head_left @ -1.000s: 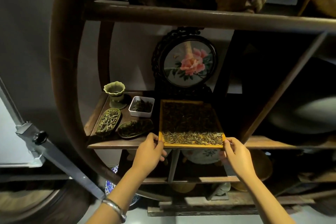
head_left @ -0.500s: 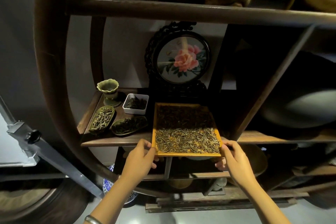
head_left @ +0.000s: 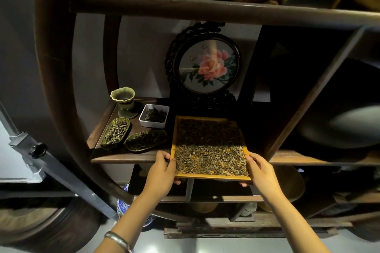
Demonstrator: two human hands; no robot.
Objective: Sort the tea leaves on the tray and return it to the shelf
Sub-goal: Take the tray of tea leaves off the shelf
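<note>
Head view: tray (head_left: 213, 177) rim hides both hands' fingertips.

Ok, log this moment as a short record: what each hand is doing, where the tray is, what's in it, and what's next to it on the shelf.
left hand: grips the tray's near left corner
right hand: grips the tray's near right corner
tray: wooden, far part over the shelf, near end jutting past its front edge
tea leaves: dark at the far half, paler at the near half
beside tray: white dish and two oval dishes of leaves, green cup
behind tray: round peony panel
</note>
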